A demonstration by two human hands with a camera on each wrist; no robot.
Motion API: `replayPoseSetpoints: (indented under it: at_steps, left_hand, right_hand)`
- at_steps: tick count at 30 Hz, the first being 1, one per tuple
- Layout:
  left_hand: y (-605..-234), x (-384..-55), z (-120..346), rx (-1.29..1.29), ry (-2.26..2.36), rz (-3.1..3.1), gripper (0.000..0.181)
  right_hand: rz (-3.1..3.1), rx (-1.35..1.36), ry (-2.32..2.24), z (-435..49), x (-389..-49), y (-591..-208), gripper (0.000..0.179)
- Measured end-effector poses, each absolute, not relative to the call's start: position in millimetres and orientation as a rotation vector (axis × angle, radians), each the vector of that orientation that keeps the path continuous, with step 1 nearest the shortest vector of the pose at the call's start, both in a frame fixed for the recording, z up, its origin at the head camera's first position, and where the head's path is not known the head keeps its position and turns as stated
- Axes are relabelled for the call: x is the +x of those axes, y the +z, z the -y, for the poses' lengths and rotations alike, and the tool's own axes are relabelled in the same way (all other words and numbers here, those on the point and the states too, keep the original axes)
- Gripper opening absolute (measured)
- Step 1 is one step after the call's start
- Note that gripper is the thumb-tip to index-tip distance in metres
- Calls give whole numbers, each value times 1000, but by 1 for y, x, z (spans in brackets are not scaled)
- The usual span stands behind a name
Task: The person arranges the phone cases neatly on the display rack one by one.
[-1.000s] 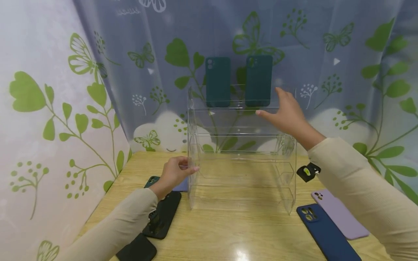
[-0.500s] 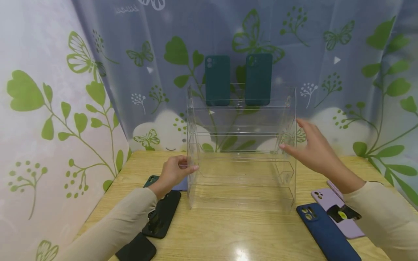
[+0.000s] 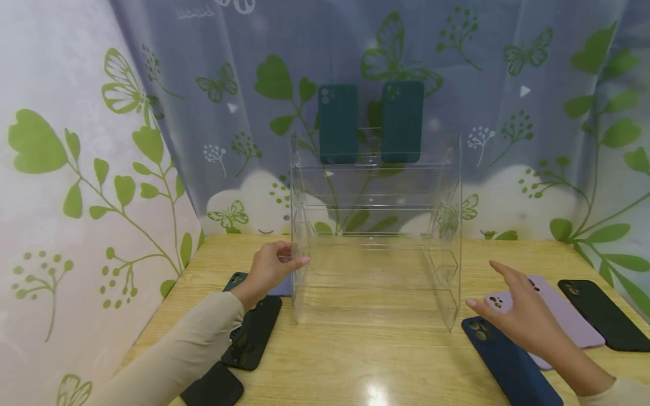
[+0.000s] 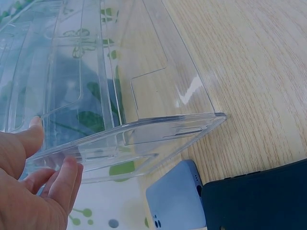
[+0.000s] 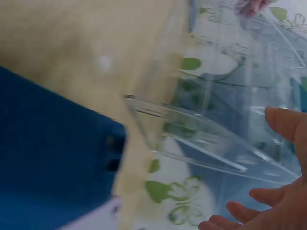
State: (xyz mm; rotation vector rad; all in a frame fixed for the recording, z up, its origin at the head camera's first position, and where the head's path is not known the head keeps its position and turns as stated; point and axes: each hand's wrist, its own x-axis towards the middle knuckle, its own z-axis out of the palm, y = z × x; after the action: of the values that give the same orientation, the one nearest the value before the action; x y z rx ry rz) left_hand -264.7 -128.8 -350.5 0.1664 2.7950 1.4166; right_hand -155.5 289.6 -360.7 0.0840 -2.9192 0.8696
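The left hand (image 3: 271, 268) pinches the left side panel of a clear tiered stand (image 3: 376, 237), thumb on the inner face, fingers curled outside; its beige-sleeved forearm (image 3: 178, 344) slants in from the lower left. The right hand (image 3: 528, 316) grasps nothing: palm turned inward, thumb and index finger spread apart, it hovers over a navy phone case (image 3: 503, 361) and two lilac cases (image 3: 569, 310) on the wooden table (image 3: 381, 361). Two teal cases (image 3: 403, 122) stand upright, apart, on the stand's top tier. A black case (image 3: 604, 316) lies farther right; dark cases (image 3: 264, 327) lie near the left forearm.
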Motion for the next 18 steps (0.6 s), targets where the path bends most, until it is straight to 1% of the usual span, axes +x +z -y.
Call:
replayPoseSetpoints:
  at_steps: [5,9,12,18]
  left_hand:
    - [-351,-265,129,169,1427,-2788,55]
    - [-351,-264,129,162,1429,-2785,55]
    - [-351,-264,129,156,1424,-2788,54]
    - [-350,-264,129,154,1411,-2798,55]
  right_hand:
    - [2986,55,882,-302,-149,-396,100]
    - [3035,56,892,-310,-147,-415,95]
    - [3080,50,918,-313,-147,-423,93]
    - [3121,55,919,-318,-149,-433,98]
